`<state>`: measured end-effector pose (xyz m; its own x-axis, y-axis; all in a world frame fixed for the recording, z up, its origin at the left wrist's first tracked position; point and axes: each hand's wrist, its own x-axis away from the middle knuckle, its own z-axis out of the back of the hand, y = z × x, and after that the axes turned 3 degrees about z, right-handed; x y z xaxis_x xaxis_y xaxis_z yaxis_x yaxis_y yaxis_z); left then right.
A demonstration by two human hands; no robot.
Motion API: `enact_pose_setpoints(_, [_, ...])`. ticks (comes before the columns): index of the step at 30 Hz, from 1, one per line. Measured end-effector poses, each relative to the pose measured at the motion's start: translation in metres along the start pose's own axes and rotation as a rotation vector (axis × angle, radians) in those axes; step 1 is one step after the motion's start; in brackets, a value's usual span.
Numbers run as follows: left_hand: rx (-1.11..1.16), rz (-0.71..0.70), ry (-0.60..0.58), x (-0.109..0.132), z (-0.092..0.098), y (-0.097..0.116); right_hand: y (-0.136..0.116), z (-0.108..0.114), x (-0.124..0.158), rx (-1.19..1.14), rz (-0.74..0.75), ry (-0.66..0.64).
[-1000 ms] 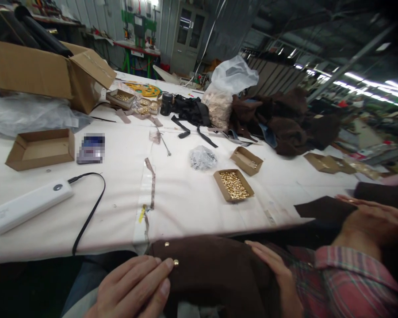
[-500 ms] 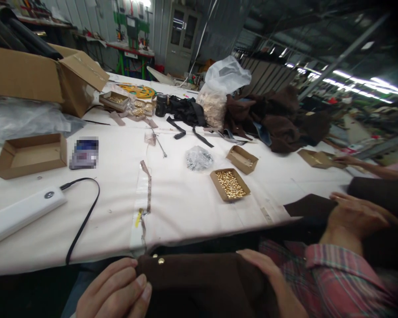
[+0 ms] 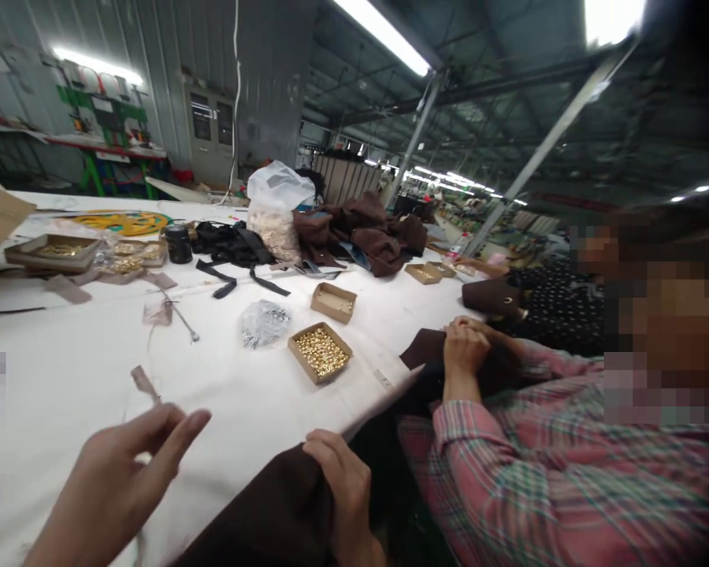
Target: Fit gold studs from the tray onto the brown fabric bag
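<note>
My left hand (image 3: 130,472) is raised over the near part of the white-covered table (image 3: 213,374). Its thumb sticks out past the loosely bent fingers, and no object shows in it. My right hand (image 3: 346,480) grips the upper right edge of a dark brown piece of cloth (image 3: 272,516) at the table's front edge, with its fingertips over the fold. Farther in lies a small cardboard box full of gold-coloured metal studs (image 3: 322,350). Behind it stands another cardboard box (image 3: 334,302) with a few small pieces inside.
A clear bag of silvery metal pieces (image 3: 265,323) lies left of the boxes. Black straps (image 3: 230,244), a bag of beige pieces (image 3: 273,228) and heaped brown garments (image 3: 372,236) sit farther back. Close on my right, a co-worker in a plaid shirt (image 3: 525,465) handles dark cloth.
My left hand has let go of the cloth's edge and risen over the table. My right hand still holds the cloth. The view has turned right, bringing the co-worker more into sight.
</note>
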<state>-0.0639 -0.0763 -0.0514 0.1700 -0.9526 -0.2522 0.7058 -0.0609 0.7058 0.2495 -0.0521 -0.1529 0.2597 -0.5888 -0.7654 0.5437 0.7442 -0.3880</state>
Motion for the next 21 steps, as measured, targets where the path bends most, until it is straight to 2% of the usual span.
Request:
enact_pose_setpoints(2, [0.047,-0.048,-0.181,-0.057,-0.013,0.017,-0.007,0.004,-0.010,-0.031,0.009,-0.018])
enact_pose_setpoints(5, [-0.041,-0.235,-0.365,-0.138,-0.057,0.045,0.000,0.019,-0.048,-0.080,0.009,-0.044])
enact_pose_setpoints(7, [-0.208,-0.352,-0.476,-0.179,-0.097,0.062,0.026,0.045,-0.085,-0.116,0.002,-0.019])
enact_pose_setpoints(9, [-0.304,-0.380,-0.560,-0.207,-0.137,0.076,0.066,0.084,-0.125,-0.084,-0.020,0.083])
enact_pose_setpoints(12, [-0.427,-0.362,-0.656,-0.223,-0.187,0.092,0.134,0.147,-0.173,-0.040,-0.055,0.201])
enact_pose_setpoints(15, [-0.515,-0.366,-0.701,-0.225,-0.220,0.101,0.183,0.186,-0.195,-0.016,-0.084,0.244])
enact_pose_setpoints(18, [-0.558,-0.379,-0.712,-0.224,-0.240,0.106,0.197,0.191,-0.195,-0.012,-0.121,0.222])
enact_pose_setpoints(21, [-0.550,-0.391,-0.707,-0.224,-0.250,0.107,0.173,0.162,-0.178,-0.029,-0.155,0.150])
